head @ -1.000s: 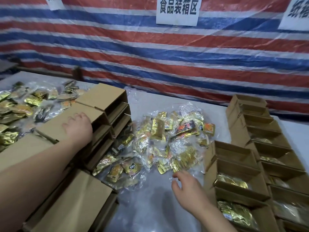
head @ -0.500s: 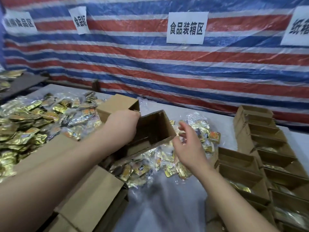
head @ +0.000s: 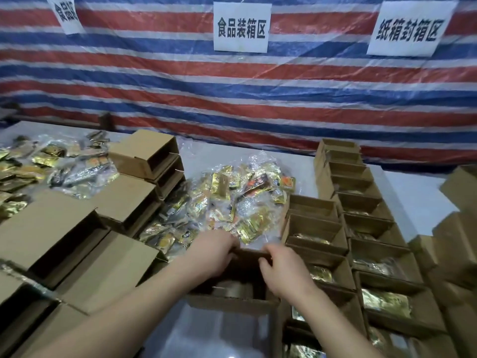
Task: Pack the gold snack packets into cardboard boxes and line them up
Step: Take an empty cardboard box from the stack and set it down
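An open cardboard box (head: 232,303) sits on the table in front of me, mouth up. My left hand (head: 211,254) grips its far left rim and my right hand (head: 286,272) grips its far right rim. Just beyond the box lies a heap of gold snack packets (head: 237,202) in clear plastic. To the right stand two rows of open boxes (head: 317,228), several holding gold packets (head: 384,301).
Empty boxes (head: 144,156) lie stacked on their sides at left and front left. More gold packets (head: 23,171) cover the far left of the table. Further boxes (head: 459,236) stand at the right edge. A striped tarp with paper signs (head: 242,27) hangs behind.
My left hand took a box from the left stack, carried it right and set it down in front of me. My right hand left the packets and took hold of the box's rim.
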{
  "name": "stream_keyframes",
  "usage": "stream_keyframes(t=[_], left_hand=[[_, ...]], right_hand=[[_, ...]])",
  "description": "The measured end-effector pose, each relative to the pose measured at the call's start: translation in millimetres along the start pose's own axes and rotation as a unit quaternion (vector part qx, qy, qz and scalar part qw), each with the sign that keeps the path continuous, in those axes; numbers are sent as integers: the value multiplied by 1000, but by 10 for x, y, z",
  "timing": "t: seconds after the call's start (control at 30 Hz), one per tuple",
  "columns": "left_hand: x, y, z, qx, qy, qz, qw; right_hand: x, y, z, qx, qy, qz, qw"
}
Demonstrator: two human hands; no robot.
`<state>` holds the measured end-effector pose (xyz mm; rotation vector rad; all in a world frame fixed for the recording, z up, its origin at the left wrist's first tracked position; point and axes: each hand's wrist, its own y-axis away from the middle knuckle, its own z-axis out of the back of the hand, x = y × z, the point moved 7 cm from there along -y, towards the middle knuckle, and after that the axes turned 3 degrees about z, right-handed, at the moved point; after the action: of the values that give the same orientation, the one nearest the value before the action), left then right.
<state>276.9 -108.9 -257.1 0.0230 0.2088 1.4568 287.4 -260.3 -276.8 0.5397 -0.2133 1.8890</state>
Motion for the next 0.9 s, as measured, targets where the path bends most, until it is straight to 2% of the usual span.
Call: stream_keyframes(t=[0.17, 0.3, 0.47, 0.67, 0.73, 0.8, 0.9], left_hand=[[272, 129, -772, 60, 39, 51, 996], [533, 236, -1153, 73, 105, 104, 986], [533, 297, -1501, 84, 143, 109, 980], [438, 215, -1644, 73, 115, 84, 987], [463, 209, -1636, 54, 150, 91, 983], [535, 121, -1544, 0, 183, 114, 976], [609, -298, -1345, -68, 214, 121, 967]], right_hand=[[-410, 217, -652, 35, -41, -81, 995], [-430, 195, -982, 56, -45, -89, 993], [-445, 136, -1230, 94, 11, -88, 992], [-475, 141, -1311, 131, 56, -74, 987], [-472, 133, -1281, 140, 47, -74, 986], [-470, 80, -1226, 148, 39, -73, 985], [-485, -109, -1095, 123, 5, -80, 989]])
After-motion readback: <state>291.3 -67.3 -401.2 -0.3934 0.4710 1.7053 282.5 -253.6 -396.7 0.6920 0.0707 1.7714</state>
